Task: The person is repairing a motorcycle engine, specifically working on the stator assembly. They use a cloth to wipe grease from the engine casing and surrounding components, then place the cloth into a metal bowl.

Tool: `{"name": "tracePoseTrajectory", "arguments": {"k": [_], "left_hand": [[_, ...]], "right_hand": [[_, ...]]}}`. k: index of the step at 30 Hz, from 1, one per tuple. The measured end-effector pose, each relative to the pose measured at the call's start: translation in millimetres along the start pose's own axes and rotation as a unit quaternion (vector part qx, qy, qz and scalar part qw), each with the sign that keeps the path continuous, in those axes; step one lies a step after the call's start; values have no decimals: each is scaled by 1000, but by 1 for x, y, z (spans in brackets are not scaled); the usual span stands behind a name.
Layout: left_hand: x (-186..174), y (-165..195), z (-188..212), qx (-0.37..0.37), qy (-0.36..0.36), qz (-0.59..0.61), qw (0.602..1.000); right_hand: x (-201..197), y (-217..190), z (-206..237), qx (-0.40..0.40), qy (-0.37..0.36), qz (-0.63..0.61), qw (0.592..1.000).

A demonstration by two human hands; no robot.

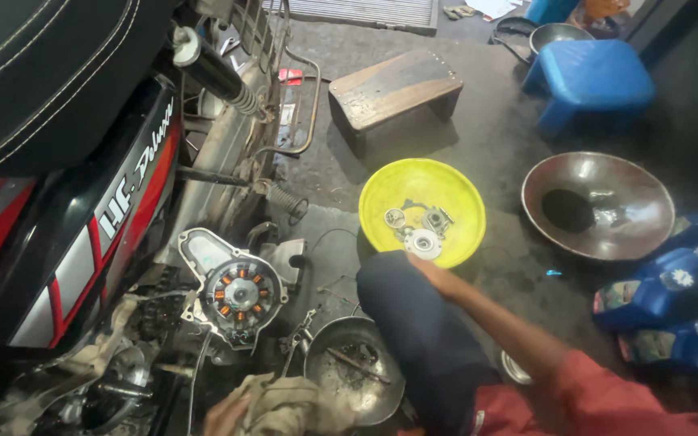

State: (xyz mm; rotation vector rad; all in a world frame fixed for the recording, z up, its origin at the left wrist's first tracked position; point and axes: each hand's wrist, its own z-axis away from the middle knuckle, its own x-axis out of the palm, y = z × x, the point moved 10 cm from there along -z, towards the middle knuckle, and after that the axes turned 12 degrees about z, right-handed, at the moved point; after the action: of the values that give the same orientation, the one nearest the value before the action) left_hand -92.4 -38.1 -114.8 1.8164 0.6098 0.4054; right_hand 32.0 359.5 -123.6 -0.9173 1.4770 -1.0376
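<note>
Metal engine parts [420, 234] lie in the yellow bowl [462, 190] on the floor; my right hand [438, 276] reaches its near rim, grip unclear. They look heavy, oily; grasp by edges. My left hand [226, 416] apparently clutches a rag [292, 404].

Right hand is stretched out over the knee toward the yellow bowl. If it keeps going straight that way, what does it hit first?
Most likely the round metal part lying in the yellow bowl. The right hand already sits at the bowl's near rim, though depth is unclear.
</note>
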Motion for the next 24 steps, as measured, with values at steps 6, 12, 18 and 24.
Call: {"name": "tracePoseTrajectory", "arguments": {"k": [6, 12, 18, 24], "left_hand": [[5, -3, 6, 13, 11, 128, 992], [41, 79, 11, 174, 94, -229, 953], [51, 94, 8, 143, 109, -263, 948], [56, 90, 6, 101, 80, -274, 953]], "right_hand": [[77, 95, 139, 364, -196, 67, 908], [71, 91, 144, 385, -186, 49, 903], [70, 101, 137, 381, -184, 48, 905], [59, 114, 130, 381, -174, 51, 907]]}}
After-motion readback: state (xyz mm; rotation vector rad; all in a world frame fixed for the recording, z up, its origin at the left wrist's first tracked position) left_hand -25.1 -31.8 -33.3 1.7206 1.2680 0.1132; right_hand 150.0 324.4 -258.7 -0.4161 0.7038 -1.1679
